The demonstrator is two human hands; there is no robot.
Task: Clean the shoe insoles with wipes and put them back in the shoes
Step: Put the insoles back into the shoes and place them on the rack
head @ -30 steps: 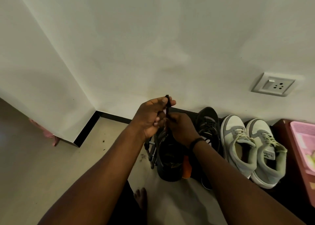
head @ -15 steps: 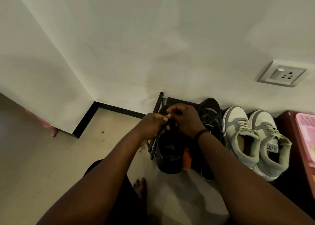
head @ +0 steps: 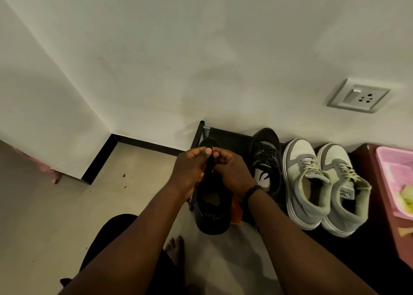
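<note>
Both hands were over the black shoe (head: 211, 207) on the rack's left end. Left hand (head: 190, 171) and right hand (head: 232, 171) each pinched its dark lace (head: 209, 163), fingertips curled and meeting above the tongue.

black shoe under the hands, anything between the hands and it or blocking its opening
Nothing visible stands between them. The left hand and right hand already pinch the laces over the black shoe. Its opening, nearer the camera, shows uncovered. The second black shoe sits beside it to the right, not across it.
</note>
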